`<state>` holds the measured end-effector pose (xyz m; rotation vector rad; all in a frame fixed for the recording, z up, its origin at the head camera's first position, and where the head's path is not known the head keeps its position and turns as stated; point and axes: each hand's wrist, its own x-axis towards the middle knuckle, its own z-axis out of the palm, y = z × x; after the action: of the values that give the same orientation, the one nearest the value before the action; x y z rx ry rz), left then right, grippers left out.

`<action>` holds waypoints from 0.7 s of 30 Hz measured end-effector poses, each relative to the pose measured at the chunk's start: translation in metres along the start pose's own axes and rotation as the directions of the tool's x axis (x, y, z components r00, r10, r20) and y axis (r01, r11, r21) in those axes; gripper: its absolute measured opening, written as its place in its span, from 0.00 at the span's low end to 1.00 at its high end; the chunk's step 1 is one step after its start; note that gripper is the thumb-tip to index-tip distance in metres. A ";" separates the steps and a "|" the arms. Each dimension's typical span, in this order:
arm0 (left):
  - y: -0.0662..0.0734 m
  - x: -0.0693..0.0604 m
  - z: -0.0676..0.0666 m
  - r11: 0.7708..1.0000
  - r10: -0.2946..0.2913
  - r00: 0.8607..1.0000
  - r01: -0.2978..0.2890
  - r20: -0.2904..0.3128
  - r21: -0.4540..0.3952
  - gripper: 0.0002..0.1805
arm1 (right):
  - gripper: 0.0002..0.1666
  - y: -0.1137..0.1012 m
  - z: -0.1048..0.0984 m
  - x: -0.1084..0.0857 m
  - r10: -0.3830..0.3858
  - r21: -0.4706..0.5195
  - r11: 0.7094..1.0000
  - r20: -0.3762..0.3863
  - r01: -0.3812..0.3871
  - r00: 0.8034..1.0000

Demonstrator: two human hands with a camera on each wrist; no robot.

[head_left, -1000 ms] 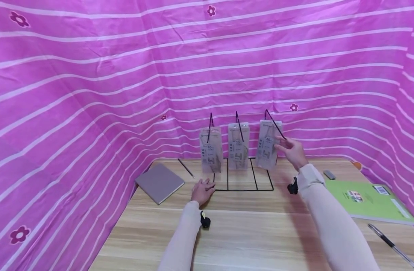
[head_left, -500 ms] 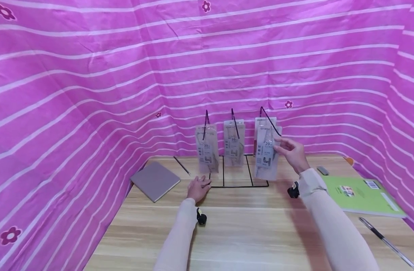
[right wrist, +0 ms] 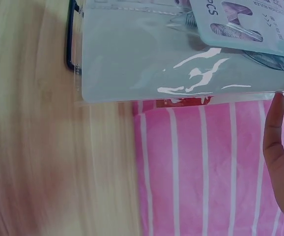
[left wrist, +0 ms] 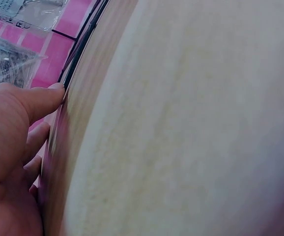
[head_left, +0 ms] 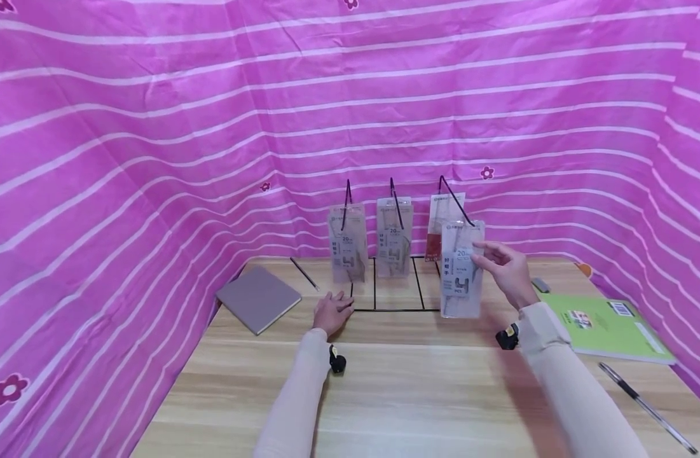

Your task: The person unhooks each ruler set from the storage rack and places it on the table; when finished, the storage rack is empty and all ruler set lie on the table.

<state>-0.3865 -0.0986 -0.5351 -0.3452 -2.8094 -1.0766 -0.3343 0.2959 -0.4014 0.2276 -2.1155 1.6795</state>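
A black wire rack point(head_left: 395, 310) with three sloping hooks stands on the table. Clear packets point(head_left: 347, 251) hang on the left hook, and more packets point(head_left: 393, 245) on the middle one. At the front of the right hook, my right hand point(head_left: 507, 273) pinches the right edge of a clear packet point(head_left: 463, 270); a white and red packet point(head_left: 446, 210) hangs behind it. My left hand point(head_left: 331, 313) lies at the rack's front left corner; in the left wrist view its thumb point(left wrist: 46, 101) touches the black wire point(left wrist: 78, 54).
A grey notebook point(head_left: 259, 299) and a dark pencil point(head_left: 305, 275) lie left of the rack. On the right are a green book point(head_left: 607, 327), a pen point(head_left: 647, 407), a small grey object point(head_left: 540, 285) and an orange item point(head_left: 584, 269). Pink striped cloth point(head_left: 361, 127) surrounds the table.
My right hand has drawn the front packet forward along the right hook, uncovering the white and red packet behind. My left hand stays at the rack's corner. The head view has shifted slightly.
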 end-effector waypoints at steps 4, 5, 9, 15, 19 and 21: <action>0.002 -0.001 -0.001 1.000 -0.006 1.000 0.006 0.002 -0.012 0.19 | 0.24 -0.001 -0.006 -0.009 -0.010 -0.008 1.000 0.015 0.010 1.000; 0.002 -0.001 -0.001 1.000 -0.010 1.000 0.010 0.005 -0.011 0.19 | 0.24 -0.001 -0.007 -0.011 -0.009 -0.008 1.000 0.015 0.010 1.000; 0.003 0.000 -0.003 1.000 -0.012 1.000 0.012 0.011 -0.003 0.19 | 0.25 0.001 -0.010 -0.017 0.005 -0.033 0.999 0.009 -0.005 1.000; 0.001 -0.001 -0.002 1.000 -0.020 0.999 0.020 0.024 0.000 0.19 | 0.25 -0.004 -0.014 -0.027 0.007 -0.034 0.999 -0.001 -0.007 1.000; 0.002 -0.002 -0.002 1.000 -0.009 1.000 0.009 0.018 0.002 0.19 | 0.25 -0.008 -0.017 -0.035 -0.009 -0.018 1.000 0.008 0.009 1.000; 0.003 -0.001 -0.003 1.000 -0.006 1.000 0.006 0.018 0.001 0.19 | 0.25 -0.010 -0.019 -0.038 -0.009 -0.005 1.000 0.016 0.009 1.000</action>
<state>-0.3849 -0.0986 -0.5317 -0.3482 -2.8286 -1.0793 -0.2915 0.3063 -0.4053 0.2494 -2.1274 1.6727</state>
